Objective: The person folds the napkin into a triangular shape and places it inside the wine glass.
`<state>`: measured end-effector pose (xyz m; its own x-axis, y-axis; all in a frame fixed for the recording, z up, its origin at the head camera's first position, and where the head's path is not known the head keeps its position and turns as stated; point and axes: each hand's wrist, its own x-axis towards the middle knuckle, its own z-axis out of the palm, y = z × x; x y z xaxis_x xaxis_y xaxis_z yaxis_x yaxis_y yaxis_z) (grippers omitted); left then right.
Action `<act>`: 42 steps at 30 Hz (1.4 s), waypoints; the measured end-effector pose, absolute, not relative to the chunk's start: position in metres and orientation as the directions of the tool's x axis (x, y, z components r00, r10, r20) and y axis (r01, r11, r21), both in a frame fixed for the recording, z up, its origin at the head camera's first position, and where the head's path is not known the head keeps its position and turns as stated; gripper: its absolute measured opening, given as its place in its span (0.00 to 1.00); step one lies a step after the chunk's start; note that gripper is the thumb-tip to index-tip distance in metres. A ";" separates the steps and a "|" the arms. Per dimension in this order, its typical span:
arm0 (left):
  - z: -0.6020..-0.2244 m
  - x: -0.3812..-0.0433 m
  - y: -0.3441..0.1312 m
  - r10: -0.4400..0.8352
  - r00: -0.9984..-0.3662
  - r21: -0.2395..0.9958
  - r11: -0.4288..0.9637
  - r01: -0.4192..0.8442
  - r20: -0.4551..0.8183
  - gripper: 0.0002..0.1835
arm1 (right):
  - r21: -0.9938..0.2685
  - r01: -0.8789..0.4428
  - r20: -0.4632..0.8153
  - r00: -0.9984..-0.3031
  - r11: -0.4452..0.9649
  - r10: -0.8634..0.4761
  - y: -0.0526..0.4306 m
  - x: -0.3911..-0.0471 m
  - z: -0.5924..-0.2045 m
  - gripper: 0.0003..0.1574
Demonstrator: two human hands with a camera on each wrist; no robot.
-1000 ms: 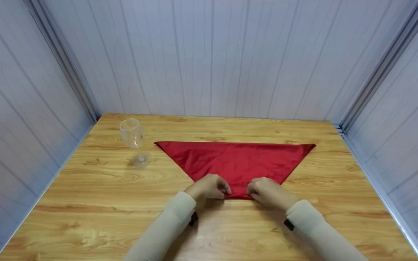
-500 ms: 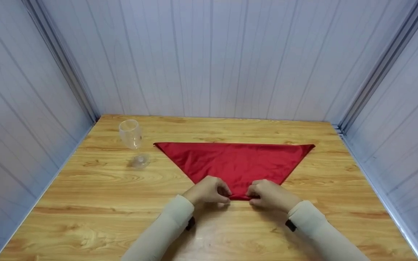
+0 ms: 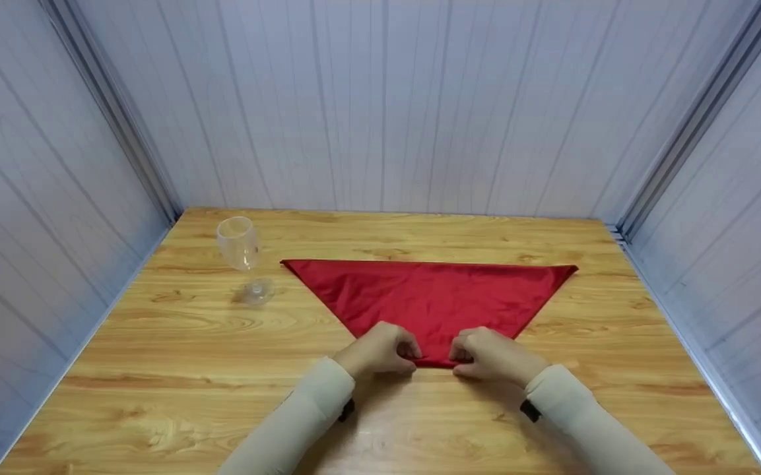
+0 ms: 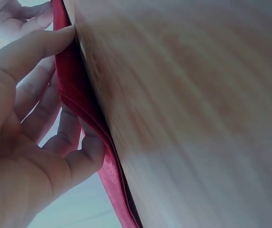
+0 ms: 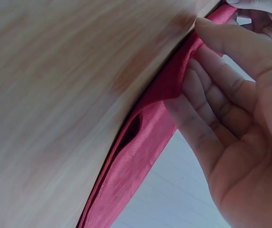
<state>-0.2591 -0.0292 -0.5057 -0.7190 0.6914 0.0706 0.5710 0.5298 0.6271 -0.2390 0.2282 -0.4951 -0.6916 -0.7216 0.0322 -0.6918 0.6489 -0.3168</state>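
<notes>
A red cloth napkin (image 3: 433, 297) lies on the table with its long straight edge at the back and pointed corners at either side; its short near edge is rolled or folded over. At the left of that near edge my left hand (image 3: 383, 349) pinches the fabric. My right hand (image 3: 491, 353) pinches it a short way to the right, thumb in front. In the left wrist view, the thumb (image 4: 55, 42) touches the napkin's rim, while the fingers lie along its upper side. The right wrist view shows the thumb (image 5: 217, 35) at the edge and fingertips against the lifted fold (image 5: 174, 80).
A clear stemmed wine glass (image 3: 239, 247) stands upright on the wooden table (image 3: 175, 369), left of the napkin. Pale panel walls (image 3: 383, 105) close in the back and both sides.
Both thumbs have drawn toward me from under or beside the cloth to the front of its near edge. The napkin has slid slightly toward me. The glass stays in place.
</notes>
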 end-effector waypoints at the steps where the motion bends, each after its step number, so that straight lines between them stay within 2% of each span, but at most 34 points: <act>1: -0.505 -0.259 -0.029 0.689 -0.721 0.628 0.532 0.568 0.069 0.07 | -0.320 -0.688 0.029 -0.694 0.651 -0.719 0.228 -0.239 -0.495 0.07; 17: -0.503 -0.260 -0.032 0.653 -0.757 0.675 0.556 0.484 0.005 0.00 | -0.361 -0.646 -0.006 -0.720 0.673 -0.694 0.227 -0.240 -0.495 0.04; 25: -0.501 -0.264 -0.024 0.591 -0.803 0.605 0.670 0.432 -0.081 0.06 | -0.362 -0.640 0.005 -0.729 0.678 -0.685 0.229 -0.241 -0.498 0.05; 32: -0.496 -0.268 -0.016 0.553 -0.827 0.547 0.724 0.420 -0.096 0.10 | -0.355 -0.643 0.024 -0.731 0.678 -0.681 0.230 -0.242 -0.501 0.06; 42: -0.498 -0.271 -0.015 0.522 -0.845 0.578 0.727 0.371 -0.114 0.09 | -0.398 -0.615 0.016 -0.747 0.681 -0.665 0.233 -0.244 -0.503 0.05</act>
<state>-0.2707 -0.0152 -0.4976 -0.8452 0.5221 -0.1142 0.3710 0.7270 0.5777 -0.2441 0.2328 -0.5029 -0.7467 -0.6650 0.0161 -0.6148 0.6808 -0.3982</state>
